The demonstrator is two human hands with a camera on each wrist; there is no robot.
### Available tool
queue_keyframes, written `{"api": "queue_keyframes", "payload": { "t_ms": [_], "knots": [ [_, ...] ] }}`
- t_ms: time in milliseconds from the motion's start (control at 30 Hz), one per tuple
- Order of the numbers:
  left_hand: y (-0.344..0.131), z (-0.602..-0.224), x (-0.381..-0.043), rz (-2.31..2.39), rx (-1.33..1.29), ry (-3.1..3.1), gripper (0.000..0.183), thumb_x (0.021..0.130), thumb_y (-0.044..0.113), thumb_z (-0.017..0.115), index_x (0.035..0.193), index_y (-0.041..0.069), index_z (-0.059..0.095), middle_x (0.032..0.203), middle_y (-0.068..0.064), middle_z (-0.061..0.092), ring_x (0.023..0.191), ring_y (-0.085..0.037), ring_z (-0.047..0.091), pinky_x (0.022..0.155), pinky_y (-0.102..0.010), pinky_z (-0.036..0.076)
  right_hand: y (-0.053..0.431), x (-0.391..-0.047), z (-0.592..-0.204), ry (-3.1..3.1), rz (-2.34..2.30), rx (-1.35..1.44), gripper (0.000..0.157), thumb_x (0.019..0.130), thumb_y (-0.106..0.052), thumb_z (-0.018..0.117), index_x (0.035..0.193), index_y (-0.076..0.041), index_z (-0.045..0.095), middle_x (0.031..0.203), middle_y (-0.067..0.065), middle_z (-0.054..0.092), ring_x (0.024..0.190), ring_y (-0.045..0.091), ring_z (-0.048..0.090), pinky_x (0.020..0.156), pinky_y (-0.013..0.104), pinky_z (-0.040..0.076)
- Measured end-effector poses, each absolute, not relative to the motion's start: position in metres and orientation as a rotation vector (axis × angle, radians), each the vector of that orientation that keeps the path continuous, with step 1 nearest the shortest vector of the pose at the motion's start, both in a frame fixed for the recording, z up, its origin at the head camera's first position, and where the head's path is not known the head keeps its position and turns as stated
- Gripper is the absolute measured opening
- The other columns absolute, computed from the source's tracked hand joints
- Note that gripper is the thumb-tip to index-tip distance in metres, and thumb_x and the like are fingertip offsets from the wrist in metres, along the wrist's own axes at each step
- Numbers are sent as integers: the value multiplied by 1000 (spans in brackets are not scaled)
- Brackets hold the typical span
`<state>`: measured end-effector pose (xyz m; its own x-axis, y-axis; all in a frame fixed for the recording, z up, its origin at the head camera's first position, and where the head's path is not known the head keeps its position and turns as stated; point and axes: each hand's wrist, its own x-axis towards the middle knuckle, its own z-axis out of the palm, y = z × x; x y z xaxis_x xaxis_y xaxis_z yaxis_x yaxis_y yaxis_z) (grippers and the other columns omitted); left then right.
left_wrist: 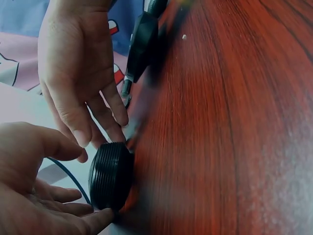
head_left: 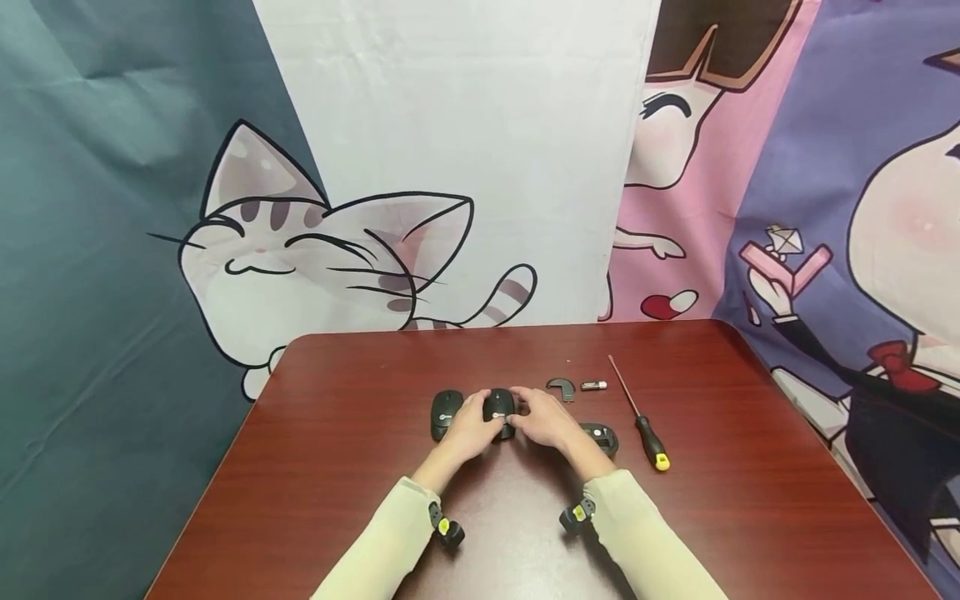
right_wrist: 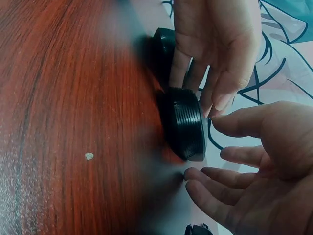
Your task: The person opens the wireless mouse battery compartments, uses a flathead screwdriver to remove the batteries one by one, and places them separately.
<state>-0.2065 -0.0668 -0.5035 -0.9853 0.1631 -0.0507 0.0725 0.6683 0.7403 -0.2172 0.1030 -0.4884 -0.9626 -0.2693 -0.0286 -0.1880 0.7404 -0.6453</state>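
Note:
A black computer mouse [head_left: 498, 405] lies on the table between both hands, its ridged side showing in the left wrist view. My left hand [head_left: 471, 428] is at its left side, fingers extended along it and thumb over the near end. At the right side is my right hand [head_left: 546, 419], fingers loosely bent and spread. The right wrist view shows the right fingertips [right_wrist: 195, 188] a little apart from the mouse. Another black mouse [head_left: 446, 410] sits just left of the left hand. An overturned mouse [head_left: 602, 438] with an open battery bay is partly behind the right forearm.
Beyond the right hand lie a dark curved cover [head_left: 561, 387] and a small battery [head_left: 594, 386]. A screwdriver [head_left: 649, 440] with a black and yellow handle lies farther right. The reddish-brown table [head_left: 337, 467] ends at a cartoon-printed cloth [head_left: 480, 108].

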Motion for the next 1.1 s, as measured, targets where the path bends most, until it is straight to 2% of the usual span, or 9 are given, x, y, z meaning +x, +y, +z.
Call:
{"api": "queue_keyframes", "payload": {
  "t_ms": [100,200,400,533,600,833,1100],
  "knots": [
    [-71,-505,-205,1183,232,2775,63,92,18,66,148,-2,44,152,-23,44,140,-36,45,114,-51,41,100,-219,-491,2816,-994,-414,55,91,-19,75,141,-7,57,132,18,64,129,38,55,108,54,46],
    [-73,-504,-204,1139,276,2775,64,91,15,67,148,-3,44,155,-23,40,143,-37,40,117,-50,37,98,-221,-493,2809,-967,-447,56,90,-17,76,141,-7,57,134,20,62,127,37,56,107,54,47],
    [-72,-503,-203,1065,322,2787,66,91,13,71,148,-6,43,157,-25,37,145,-40,36,119,-51,34,99,-217,-493,2776,-980,-475,59,87,-12,79,141,-5,58,131,17,61,111,28,64,100,46,52],
    [-72,-501,-202,1035,309,2797,67,91,13,73,149,-4,43,157,-24,38,145,-38,36,119,-51,35,100,-213,-492,2786,-981,-514,63,82,-8,83,140,-4,58,131,16,61,104,25,65,97,46,53],
    [-73,-501,-201,1035,295,2800,67,91,13,74,148,-4,44,157,-23,39,145,-38,37,119,-50,35,100,-212,-492,2799,-969,-543,65,80,-7,84,139,-4,58,132,16,61,104,25,64,97,46,53],
    [-75,-499,-200,1084,286,2790,68,89,10,76,148,-3,46,156,-20,39,142,-36,42,116,-48,40,99,-210,-493,2838,-996,-564,68,75,-6,86,138,-2,58,134,18,59,123,35,58,106,50,48],
    [-75,-502,-199,1034,372,2787,73,82,7,81,146,-4,47,154,-21,44,140,-39,44,115,-50,41,99,-208,-498,2775,-1008,-510,78,72,-8,89,141,0,54,130,21,54,108,31,60,97,47,52]
  ]
}}
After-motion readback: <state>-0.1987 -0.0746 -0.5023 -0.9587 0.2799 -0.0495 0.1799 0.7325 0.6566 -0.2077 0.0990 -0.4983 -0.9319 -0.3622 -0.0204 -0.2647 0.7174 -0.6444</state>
